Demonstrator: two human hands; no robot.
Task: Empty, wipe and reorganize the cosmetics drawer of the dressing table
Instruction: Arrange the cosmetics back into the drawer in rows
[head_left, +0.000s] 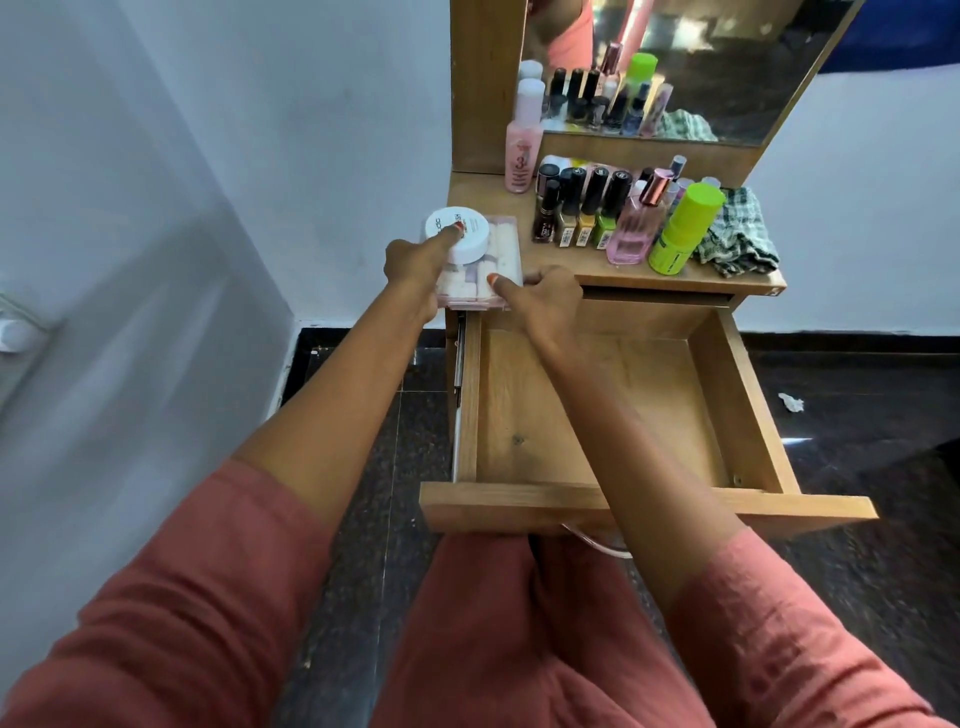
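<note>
The wooden drawer (737, 400) of the dressing table is pulled out, and I see nothing inside it. A clear flat box (506, 249) of pale pink and white pieces lies on the tabletop's left front corner, with a round white jar (467, 239) on top of it. My left hand (415, 270) grips the box's left side, its thumb pressing on the jar's lid. At the box's front right corner, my right hand (545, 301) holds on with curled fingers.
Several nail polish bottles (576, 208), a pink perfume bottle (636, 223), a green tube (685, 228), a tall pink bottle (524, 140) and a checked cloth (737, 234) stand on the tabletop before the mirror (727, 67). A white wall is on the left, dark floor below.
</note>
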